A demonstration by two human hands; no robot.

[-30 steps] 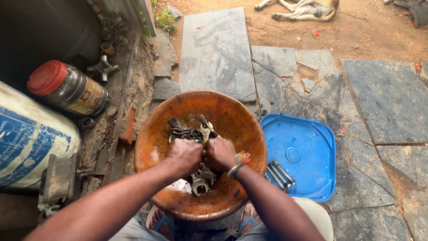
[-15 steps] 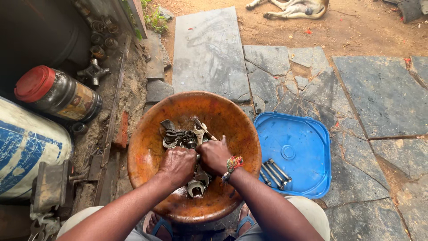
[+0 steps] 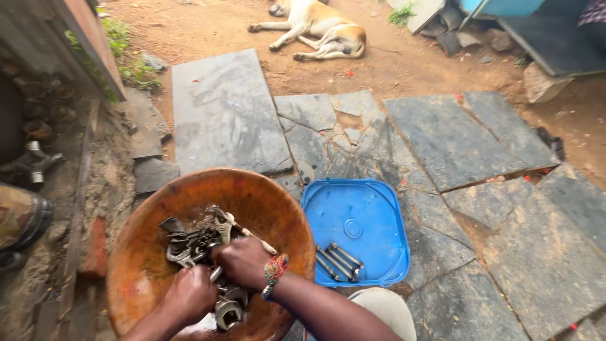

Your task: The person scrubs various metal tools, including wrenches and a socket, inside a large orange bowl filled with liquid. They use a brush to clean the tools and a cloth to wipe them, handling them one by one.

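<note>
Metal parts [image 3: 196, 246] lie in the bowl [image 3: 259, 202]; right of it, bolts [image 3: 338, 260] lie in the tray [image 3: 363, 215]; a dog [image 3: 315, 28] lies far behind

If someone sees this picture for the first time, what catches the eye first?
Probably the big rusty orange bowl at lower left, where the left hand and right hand work in a heap of greasy metal parts. Beside it lies a bright blue lid with bolts; a dog sleeps behind.

Single head-worn view, looks steeply down and forward from above the person's own hands, close to the round rusty-orange metal bowl [image 3: 189, 208] at bottom left; blue square plastic lid [image 3: 360, 227] just right of it; grey stone slab paving [image 3: 442, 139] runs ahead to a lying tan dog [image 3: 319, 28] at top edge
</note>
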